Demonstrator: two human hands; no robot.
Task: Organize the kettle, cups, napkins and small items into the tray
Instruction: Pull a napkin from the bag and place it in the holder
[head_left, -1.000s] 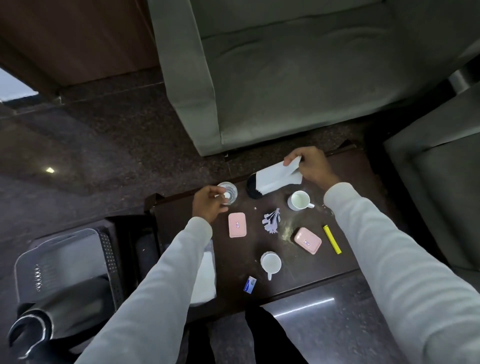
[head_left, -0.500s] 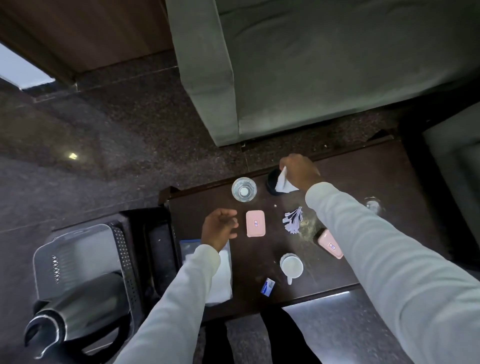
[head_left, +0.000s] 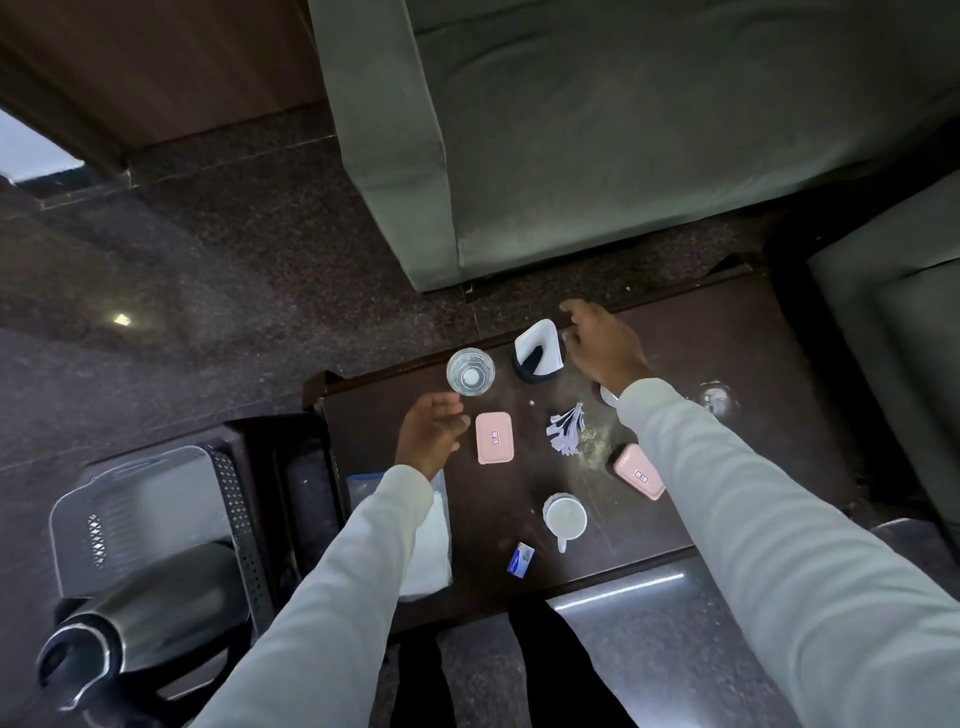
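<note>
On the dark table, white napkins stand in a black holder. My right hand hovers just right of it, fingers apart, holding nothing. My left hand is open below a glass, beside a pink box. A second pink box, small white spoons, a white cup, a blue sachet and a napkin pack lie nearby. The steel kettle rests in the grey tray at left.
A grey sofa stands beyond the table, and another seat is at the right. A second glass sits right of my right arm. A white cup rim peeks out under my right wrist. Dark stone floor surrounds the table.
My right hand has let go of the napkins, which now stand in the black holder, and has drawn slightly right. My left hand left the glass and moved down beside the pink box.
</note>
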